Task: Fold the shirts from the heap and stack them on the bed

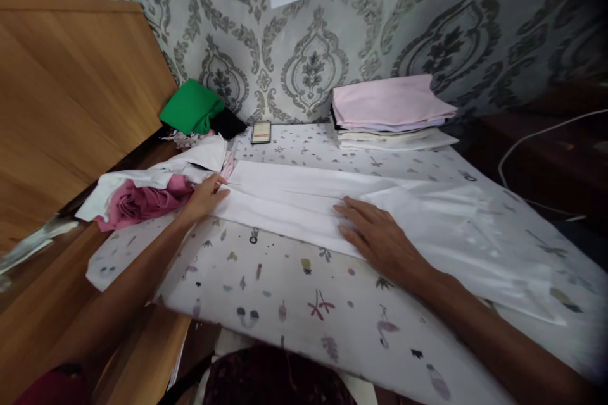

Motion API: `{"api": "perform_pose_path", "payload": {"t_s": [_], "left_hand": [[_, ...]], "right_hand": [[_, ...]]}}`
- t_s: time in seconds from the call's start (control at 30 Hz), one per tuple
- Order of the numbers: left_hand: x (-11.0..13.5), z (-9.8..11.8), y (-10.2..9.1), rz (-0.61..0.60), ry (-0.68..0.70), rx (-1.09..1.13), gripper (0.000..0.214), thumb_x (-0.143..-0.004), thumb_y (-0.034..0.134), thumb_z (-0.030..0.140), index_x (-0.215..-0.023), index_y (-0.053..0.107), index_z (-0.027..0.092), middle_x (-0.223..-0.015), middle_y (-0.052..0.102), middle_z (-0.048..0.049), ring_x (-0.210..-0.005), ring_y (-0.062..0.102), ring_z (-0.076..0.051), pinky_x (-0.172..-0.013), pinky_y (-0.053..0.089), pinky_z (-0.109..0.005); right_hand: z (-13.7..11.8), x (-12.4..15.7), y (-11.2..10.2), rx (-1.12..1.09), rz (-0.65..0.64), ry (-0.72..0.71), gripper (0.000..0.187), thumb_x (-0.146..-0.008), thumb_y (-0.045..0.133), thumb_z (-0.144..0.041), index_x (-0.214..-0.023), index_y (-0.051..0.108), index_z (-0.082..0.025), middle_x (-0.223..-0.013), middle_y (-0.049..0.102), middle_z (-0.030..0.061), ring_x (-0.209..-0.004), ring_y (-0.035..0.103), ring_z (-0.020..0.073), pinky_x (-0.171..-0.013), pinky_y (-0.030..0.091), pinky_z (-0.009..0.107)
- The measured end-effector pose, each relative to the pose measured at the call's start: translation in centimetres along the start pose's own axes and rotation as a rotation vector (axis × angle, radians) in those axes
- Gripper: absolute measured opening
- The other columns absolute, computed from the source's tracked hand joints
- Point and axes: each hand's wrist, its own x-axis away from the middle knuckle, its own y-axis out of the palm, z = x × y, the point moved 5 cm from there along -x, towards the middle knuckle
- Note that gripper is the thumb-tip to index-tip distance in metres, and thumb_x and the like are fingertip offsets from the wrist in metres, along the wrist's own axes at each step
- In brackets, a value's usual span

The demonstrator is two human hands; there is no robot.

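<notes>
White trousers lie stretched flat across the patterned cloth, their two legs side by side and pointing left. At the leg ends, my left hand is closed, its fingers pinching the white fabric. My right hand rests palm down on the legs near the middle, fingers stretched out and slightly apart. The right end of the trousers spreads wider and is blurred.
A printed cloth covers the table. At the back right stands a stack of folded clothes, pink on top. Left are a green cloth, a rolled pink garment, white clothes and a wooden panel. A small card-like box lies by the wall.
</notes>
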Motion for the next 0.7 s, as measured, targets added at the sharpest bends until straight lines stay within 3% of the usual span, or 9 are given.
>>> {"api": "perform_pose_path", "payload": {"t_s": [0.13,0.27,0.37,0.43,0.5,0.6,0.7], "left_hand": [[1.9,1.1,0.2,0.078,-0.002,-0.26,0.035,-0.09,0.051,0.035,-0.121,0.054,0.019,-0.102,0.068,-0.0087,-0.088,0.064,-0.025,-0.079,0.047,-0.036],[2.8,2.0,0.1,0.111,-0.054,-0.485,0.036,-0.097,0.044,0.036,-0.126,0.053,0.017,-0.119,0.067,-0.0174,-0.106,0.064,-0.033,-0.086,0.049,-0.043],[3.3,3.3,0.6,0.153,0.101,-0.528,0.037,-0.1,0.038,0.032,-0.126,0.056,0.013,-0.125,0.064,-0.0201,-0.122,0.057,-0.034,-0.101,0.044,-0.048],[3.8,4.2,1.8,0.082,0.273,-0.446,0.044,-0.101,0.035,0.035,-0.137,0.051,0.015,-0.14,0.057,-0.0182,-0.135,0.048,-0.03,-0.112,0.037,-0.046],[4.2,4.7,3.4,-0.088,0.388,-0.368,0.055,-0.103,0.033,0.044,-0.151,0.037,0.017,-0.156,0.043,-0.0146,-0.147,0.036,-0.025,-0.119,0.028,-0.043],[4.6,4.7,5.1,-0.282,0.412,-0.376,0.067,-0.102,0.028,0.053,-0.159,0.022,0.019,-0.166,0.023,-0.0121,-0.155,0.015,-0.023,-0.125,0.014,-0.043],[4.6,4.5,5.3,-0.314,0.402,-0.418,0.068,-0.102,0.025,0.055,-0.16,0.019,0.018,-0.167,0.017,-0.012,-0.156,0.01,-0.022,-0.125,0.01,-0.046]], "right_hand": [[0.0,0.0,0.1,0.001,-0.001,-0.015,0.046,-0.1,0.037,-0.043,-0.135,0.059,-0.022,-0.145,0.056,0.0145,-0.132,0.052,0.0325,-0.105,0.045,0.057],[0.0,0.0,0.0,0.004,0.003,-0.03,0.044,-0.1,0.038,-0.041,-0.133,0.061,-0.023,-0.145,0.056,0.0142,-0.132,0.053,0.0327,-0.105,0.045,0.057],[-0.1,0.0,-0.1,0.018,0.0,-0.039,0.043,-0.1,0.038,-0.04,-0.131,0.062,-0.023,-0.145,0.056,0.0144,-0.131,0.053,0.0327,-0.105,0.045,0.056],[-0.1,-0.1,-0.1,0.024,-0.004,-0.045,0.043,-0.1,0.038,-0.04,-0.13,0.063,-0.021,-0.145,0.056,0.0153,-0.131,0.053,0.0329,-0.105,0.046,0.056],[-0.1,-0.1,-0.1,0.02,-0.01,-0.048,0.043,-0.1,0.038,-0.039,-0.129,0.063,-0.021,-0.145,0.056,0.0159,-0.132,0.053,0.0332,-0.104,0.046,0.056],[0.0,-0.1,0.0,0.004,-0.019,-0.042,0.043,-0.1,0.037,-0.04,-0.129,0.063,-0.021,-0.145,0.055,0.0163,-0.133,0.052,0.0341,-0.104,0.046,0.057],[-0.2,-0.2,-0.2,-0.009,-0.047,-0.024,0.042,-0.101,0.038,-0.039,-0.129,0.063,-0.02,-0.146,0.054,0.0178,-0.133,0.051,0.0348,-0.106,0.044,0.058]]}}
